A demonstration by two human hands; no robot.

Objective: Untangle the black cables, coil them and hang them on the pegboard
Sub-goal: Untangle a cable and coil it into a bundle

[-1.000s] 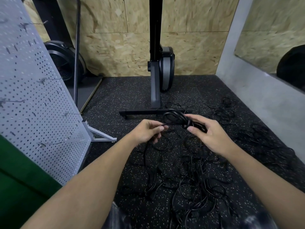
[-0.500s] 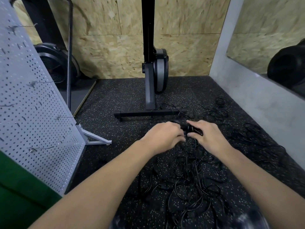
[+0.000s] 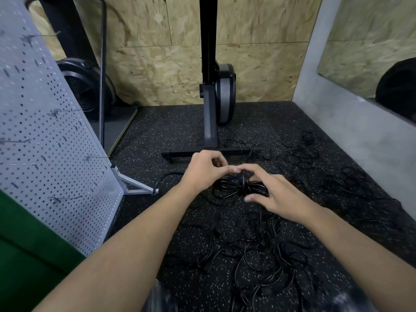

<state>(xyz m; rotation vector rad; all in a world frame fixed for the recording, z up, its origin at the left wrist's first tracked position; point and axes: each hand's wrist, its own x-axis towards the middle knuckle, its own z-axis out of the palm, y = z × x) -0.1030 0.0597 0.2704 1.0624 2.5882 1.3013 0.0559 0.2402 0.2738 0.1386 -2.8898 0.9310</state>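
Observation:
A coiled black cable (image 3: 234, 186), wound round its middle, is held between both hands above the floor. My right hand (image 3: 273, 193) grips the coil's right end from above and below. My left hand (image 3: 203, 170) pinches a strand at the top of the wrap, fingertips touching my right thumb. A tangled heap of black cables (image 3: 258, 248) lies on the speckled floor below my hands, with more loose cables (image 3: 299, 154) further back on the right. The white pegboard (image 3: 45, 140) stands tilted at the left, with several wire hooks sticking out, bare of cables.
A black exercise machine's upright and crossbar foot (image 3: 211, 152) stand just behind my hands. The pegboard's metal foot (image 3: 135, 188) juts onto the floor. A fan wheel (image 3: 85, 91) sits at back left, a grey wall (image 3: 351, 136) at the right, something green (image 3: 27, 255) at lower left.
My hands came together on the coil, then my left hand lifted to the top of the wrap. The coil now lies sideways with its loops showing on the left.

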